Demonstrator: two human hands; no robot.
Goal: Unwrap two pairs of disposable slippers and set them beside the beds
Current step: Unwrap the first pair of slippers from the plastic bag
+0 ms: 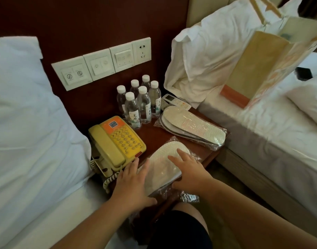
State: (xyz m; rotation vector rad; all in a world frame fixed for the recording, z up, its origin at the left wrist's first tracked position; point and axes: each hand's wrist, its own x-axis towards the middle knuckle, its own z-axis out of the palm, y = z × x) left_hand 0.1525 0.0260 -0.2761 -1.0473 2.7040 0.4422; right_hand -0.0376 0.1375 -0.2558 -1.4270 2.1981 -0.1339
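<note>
Hotel bedside tabletop [205, 152]. Near slipper pack [163, 166] at 6 o'clock edge, wrapped: likely light, floppy, film slick. Left hand [130, 184] flat at its 9 o'clock side, right hand [190, 170] flat on top, neither gripping. Best hold: loose film tail [189, 197] at 6. Second pack [191, 126] at 2.

The head-worn wide-angle camera looks forward and steeply down from above the person's forearms onto the counter [154, 135] between two beds, facing the dark wall with its switch plates [102, 63]. It sits close: the left hand [132, 182] and right hand [188, 171] fill the lower middle, while the left bed [28, 123] and right bed [261, 132] bend outward at the frame's sides.
</note>
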